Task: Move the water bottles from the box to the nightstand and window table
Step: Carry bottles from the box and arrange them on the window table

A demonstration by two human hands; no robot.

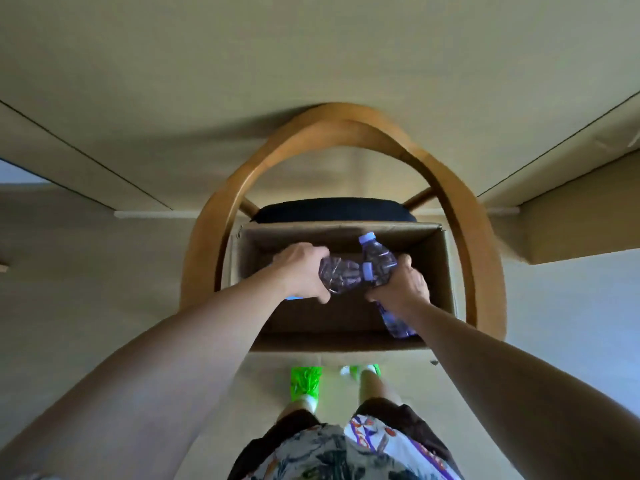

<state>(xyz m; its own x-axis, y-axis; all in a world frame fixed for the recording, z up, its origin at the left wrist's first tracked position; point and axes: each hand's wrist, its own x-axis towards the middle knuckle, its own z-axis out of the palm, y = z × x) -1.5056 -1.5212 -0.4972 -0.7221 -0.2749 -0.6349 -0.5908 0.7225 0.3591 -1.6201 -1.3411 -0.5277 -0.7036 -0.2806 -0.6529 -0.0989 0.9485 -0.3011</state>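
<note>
head: pickup step. left hand (302, 273) fingers grasping a water bottle (341, 277), right hand (400, 284) grasping another bottle (377, 258), both over the open box (446, 271) on chair (460, 202). next: lift clear, carry to nightstand/window table, neither in view

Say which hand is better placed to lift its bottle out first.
Probably right: the right hand grips the cap-up bottle, pointing out of the box; the left hand holds the sideways bottle, cap toward the other.
</note>
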